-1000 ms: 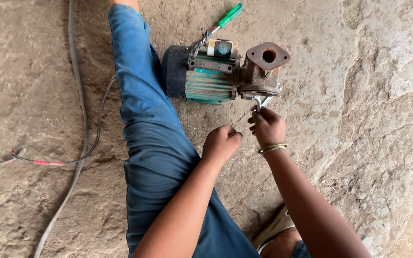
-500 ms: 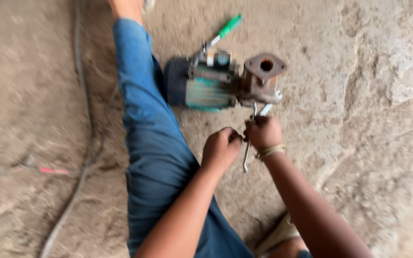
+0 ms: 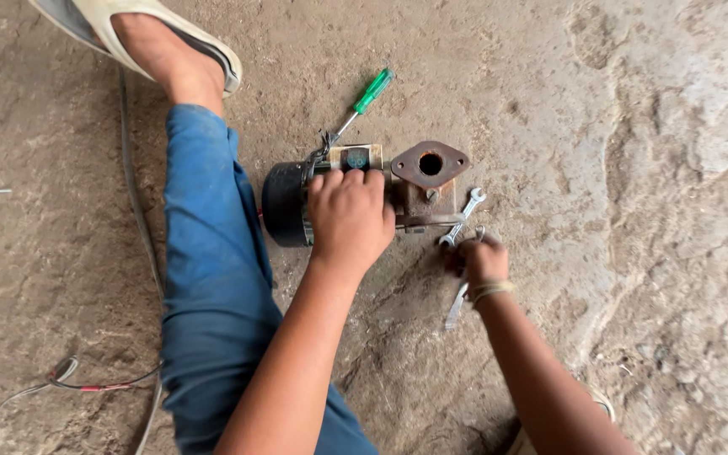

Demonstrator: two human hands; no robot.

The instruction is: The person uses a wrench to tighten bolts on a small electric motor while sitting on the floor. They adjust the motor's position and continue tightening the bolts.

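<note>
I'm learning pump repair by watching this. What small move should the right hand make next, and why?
Probably turn the spanner it holds. The left hand already presses down on the pump, steadying it, and the right hand sits low beside the rusty flange. The bolt itself is hidden.

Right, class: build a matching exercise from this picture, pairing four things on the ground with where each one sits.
Things:
1. green-handled screwdriver
2. rusty oval metal flange
3. silver steel spanner
4. left hand

Places:
A. gripped by the right hand
B. resting on top of the small pump motor
C. lying beyond the motor
D. on the pump end, hole facing up

Pairs: 1-C, 2-D, 3-A, 4-B
</note>
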